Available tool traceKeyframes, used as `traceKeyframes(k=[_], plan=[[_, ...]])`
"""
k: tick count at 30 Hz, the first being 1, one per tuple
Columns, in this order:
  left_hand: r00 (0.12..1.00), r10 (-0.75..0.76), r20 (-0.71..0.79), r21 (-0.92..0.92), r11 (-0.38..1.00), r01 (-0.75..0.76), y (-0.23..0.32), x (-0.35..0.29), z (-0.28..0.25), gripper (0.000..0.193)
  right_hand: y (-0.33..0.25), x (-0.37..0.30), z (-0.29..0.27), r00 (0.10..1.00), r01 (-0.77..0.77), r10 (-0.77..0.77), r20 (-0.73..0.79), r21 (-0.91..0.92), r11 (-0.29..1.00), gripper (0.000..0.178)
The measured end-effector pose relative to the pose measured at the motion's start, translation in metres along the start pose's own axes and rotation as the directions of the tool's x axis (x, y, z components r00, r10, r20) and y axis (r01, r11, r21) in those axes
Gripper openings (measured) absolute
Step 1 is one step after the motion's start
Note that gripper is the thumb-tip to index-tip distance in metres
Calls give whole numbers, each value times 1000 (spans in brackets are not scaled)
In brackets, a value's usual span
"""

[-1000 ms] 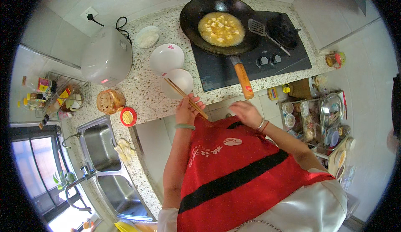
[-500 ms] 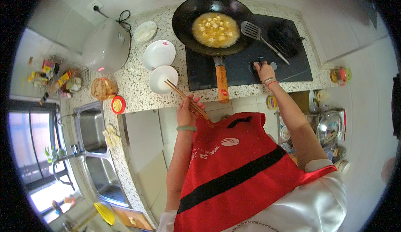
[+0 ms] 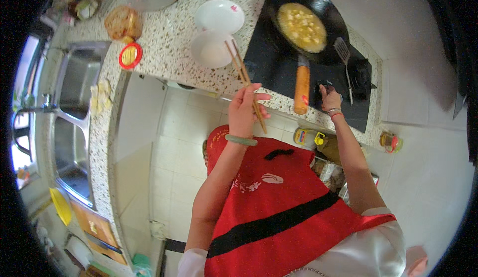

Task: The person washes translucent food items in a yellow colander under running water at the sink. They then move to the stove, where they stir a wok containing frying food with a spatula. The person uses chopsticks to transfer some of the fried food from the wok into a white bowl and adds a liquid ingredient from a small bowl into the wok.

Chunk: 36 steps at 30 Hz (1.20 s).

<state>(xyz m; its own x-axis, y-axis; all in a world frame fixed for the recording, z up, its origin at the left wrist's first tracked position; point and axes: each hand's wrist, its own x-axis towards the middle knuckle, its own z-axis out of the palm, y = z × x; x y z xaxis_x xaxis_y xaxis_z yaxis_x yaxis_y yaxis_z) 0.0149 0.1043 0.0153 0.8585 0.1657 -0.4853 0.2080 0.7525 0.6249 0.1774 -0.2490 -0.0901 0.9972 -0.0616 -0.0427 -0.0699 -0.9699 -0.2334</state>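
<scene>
A pair of wooden chopsticks (image 3: 244, 71) is gripped in my left hand (image 3: 243, 108), tips pointing up toward a small white bowl (image 3: 203, 53); whether they touch it I cannot tell. On the front of the black cooktop (image 3: 266, 72), my right hand (image 3: 329, 99) has its fingers closed round a dark knob (image 3: 321, 88). Behind it sits a black wok (image 3: 334, 15) with a wooden handle (image 3: 301, 85), holding pale cubes, like tofu, in yellowish broth (image 3: 301, 28). A slotted spatula (image 3: 345, 60) lies at the wok's right, its handle across the cooktop.
Beside the bowl is a white plate (image 3: 219, 14) with a pink mark. Further left stand a jar (image 3: 123, 24), its red-rimmed lid (image 3: 130, 56) and a double sink (image 3: 74, 90). A cutting board (image 3: 97, 232) with a knife lies at lower left. Bottles (image 3: 318, 145) stand below the counter.
The view has turned, shifting the wok and cooktop rightward in the picture. My left hand has lifted off the apron with the chopsticks. My right hand stays on the knob.
</scene>
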Motion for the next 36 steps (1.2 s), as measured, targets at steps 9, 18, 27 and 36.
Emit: traceKeyframes(k=[9, 18, 27, 36], plan=[[996, 66, 52, -50, 997, -63, -26, -24, -31, 29, 70, 17, 6, 986, -137, 95, 136, 343, 929, 48], [993, 106, 42, 72, 991, -109, -44, -21, -67, 27, -14, -2, -8, 962, -273, 267, 63, 126, 954, 49], [997, 69, 29, 88, 994, -71, -39, -31, -73, 28, -17, -5, -3, 983, -185, 182, 32, 115, 976, 51], [999, 29, 20, 21, 999, -30, -37, -35, -73, 28, -35, -13, -21, 972, -203, 207, 113, -45, 978, 45]])
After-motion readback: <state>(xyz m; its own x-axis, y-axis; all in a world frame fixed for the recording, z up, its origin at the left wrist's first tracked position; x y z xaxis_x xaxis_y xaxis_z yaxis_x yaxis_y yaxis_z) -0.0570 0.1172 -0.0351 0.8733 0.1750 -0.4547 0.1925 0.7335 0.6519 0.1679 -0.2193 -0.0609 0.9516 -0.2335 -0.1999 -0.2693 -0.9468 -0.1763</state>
